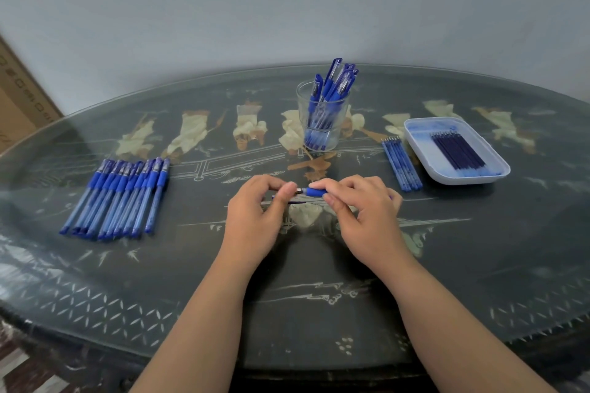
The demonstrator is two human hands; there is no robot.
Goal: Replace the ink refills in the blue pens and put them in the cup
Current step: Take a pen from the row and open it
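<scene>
A blue pen [314, 192] is held level above the table's middle. My right hand [360, 206] grips its blue rubber grip and barrel, while my left hand [258, 210] pinches the silver tip end. A thin dark refill [295, 201] lies on the table just under my hands. The clear glass cup [322, 120] stands behind them with several capped blue pens inside. A row of several blue pens [119, 198] lies at the left. Several dark refills [458, 151] lie in the white tray [479, 177] at the right.
A small bundle of several pale blue refills [402, 164] lies between the cup and the tray. The dark oval table [319, 265] has a glass top with painted figures. A cardboard box [19, 102] leans by the wall at the far left.
</scene>
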